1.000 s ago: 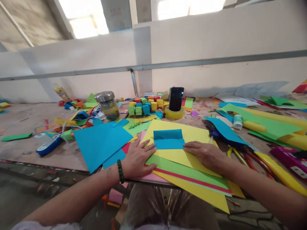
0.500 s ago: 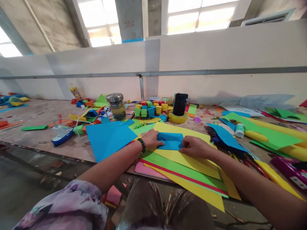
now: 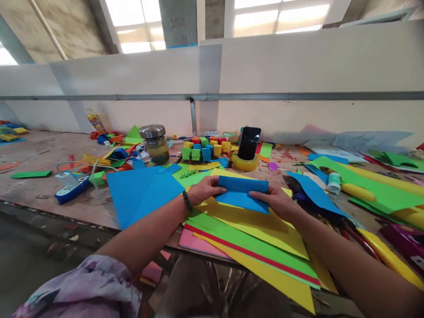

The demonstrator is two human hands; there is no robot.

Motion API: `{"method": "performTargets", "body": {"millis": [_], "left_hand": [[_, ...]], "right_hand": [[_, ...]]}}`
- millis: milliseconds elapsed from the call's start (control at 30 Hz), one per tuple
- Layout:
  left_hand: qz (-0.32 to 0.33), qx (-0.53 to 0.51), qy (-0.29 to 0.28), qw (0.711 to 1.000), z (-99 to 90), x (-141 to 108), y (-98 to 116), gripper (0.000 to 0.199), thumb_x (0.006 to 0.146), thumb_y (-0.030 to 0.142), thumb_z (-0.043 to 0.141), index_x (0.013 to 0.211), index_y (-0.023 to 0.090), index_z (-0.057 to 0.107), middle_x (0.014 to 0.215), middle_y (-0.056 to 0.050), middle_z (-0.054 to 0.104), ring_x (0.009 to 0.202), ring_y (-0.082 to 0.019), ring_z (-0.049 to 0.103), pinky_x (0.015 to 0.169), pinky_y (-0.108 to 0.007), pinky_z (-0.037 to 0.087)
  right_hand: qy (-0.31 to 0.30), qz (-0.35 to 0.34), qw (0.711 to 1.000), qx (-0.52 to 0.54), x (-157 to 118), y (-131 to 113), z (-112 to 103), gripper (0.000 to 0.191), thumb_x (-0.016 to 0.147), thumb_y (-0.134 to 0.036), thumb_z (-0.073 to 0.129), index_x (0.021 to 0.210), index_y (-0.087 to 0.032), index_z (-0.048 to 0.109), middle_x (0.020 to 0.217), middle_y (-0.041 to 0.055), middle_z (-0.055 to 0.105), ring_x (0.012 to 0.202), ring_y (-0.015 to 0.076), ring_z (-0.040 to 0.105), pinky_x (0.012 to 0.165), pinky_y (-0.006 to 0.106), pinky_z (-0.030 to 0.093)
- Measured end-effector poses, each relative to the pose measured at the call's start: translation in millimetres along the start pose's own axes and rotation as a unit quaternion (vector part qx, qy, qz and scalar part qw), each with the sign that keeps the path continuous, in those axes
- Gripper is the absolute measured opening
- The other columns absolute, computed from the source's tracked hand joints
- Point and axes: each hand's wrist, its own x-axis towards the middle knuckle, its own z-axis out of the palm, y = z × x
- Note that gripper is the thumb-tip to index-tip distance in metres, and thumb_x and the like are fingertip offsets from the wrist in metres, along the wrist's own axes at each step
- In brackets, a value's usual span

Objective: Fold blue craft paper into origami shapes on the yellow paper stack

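Observation:
Between my two hands is a small blue sheet of paper (image 3: pixel 243 194) with a crease running along its length, its upper part angled up from the lower. My left hand (image 3: pixel 207 190), with a dark beaded bracelet at the wrist, pinches its left end. At the right end my right hand (image 3: pixel 276 198) grips it, thumb on the front and fingers behind. Beneath lies a stack of yellow paper sheets (image 3: pixel 261 232) over green, red and pink ones. A large blue sheet (image 3: pixel 142 192) rests left of my left hand.
Behind the paper stand small coloured paper cubes (image 3: pixel 206 153), a phone (image 3: pixel 249 143) propped in a tape roll (image 3: pixel 245 162), and a lidded glass mug (image 3: pixel 155 148). A blue-and-white glue gun-like tool (image 3: pixel 71 190) lies left. Scissors-like handles (image 3: pixel 361 240) and a glue bottle (image 3: pixel 334 182) lie right.
The blue paper has come up off the yellow sheet and is opened wider along its crease. My right hand has shifted right, and both hands now grip its ends.

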Motion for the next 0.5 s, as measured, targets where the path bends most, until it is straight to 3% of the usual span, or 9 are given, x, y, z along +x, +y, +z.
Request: {"method": "performTargets", "body": {"millis": [167, 333, 500], "left_hand": [[-0.043, -0.11, 0.02, 0.993, 1.0, 0.4, -8.5, 0.04, 0.057, 0.031, 0.086, 0.089, 0.011, 0.072, 0.081, -0.005, 0.069, 0.069, -0.015, 0.062, 0.07, -0.029, 0.05], [-0.048, -0.163, 0.01, 0.985, 0.8, -3.7, -1.2, 0.039, 0.061, 0.029, 0.083, 0.095, 0.013, 0.073, 0.078, -0.003, 0.068, 0.063, -0.011, 0.06, 0.062, -0.023, 0.048], [-0.048, -0.253, -0.016, 0.966, 6.5, -10.5, 12.0, 0.046, 0.076, 0.054, 0.069, 0.106, 0.019, 0.064, 0.093, -0.007, 0.069, 0.078, -0.018, 0.066, 0.068, -0.029, 0.052]], "right_hand": [[-0.003, -0.007, 0.999, 0.033, -2.4, 2.8, 1.6, 0.03, 0.061, -0.034, 0.084, 0.085, -0.018, 0.075, 0.074, 0.0017, 0.071, 0.055, 0.0121, 0.061, 0.047, 0.025, 0.055], [-0.01, -0.013, 0.996, 0.083, -5.8, -4.4, 3.3, 0.022, 0.057, -0.027, 0.08, 0.078, -0.019, 0.077, 0.069, 0.0013, 0.069, 0.05, 0.0111, 0.059, 0.049, 0.026, 0.054], [0.067, -0.084, 0.989, 0.102, -2.8, -0.3, 7.8, 0.015, 0.054, -0.022, 0.076, 0.069, -0.023, 0.074, 0.064, -0.0011, 0.066, 0.05, 0.0121, 0.059, 0.052, 0.028, 0.056]]}}
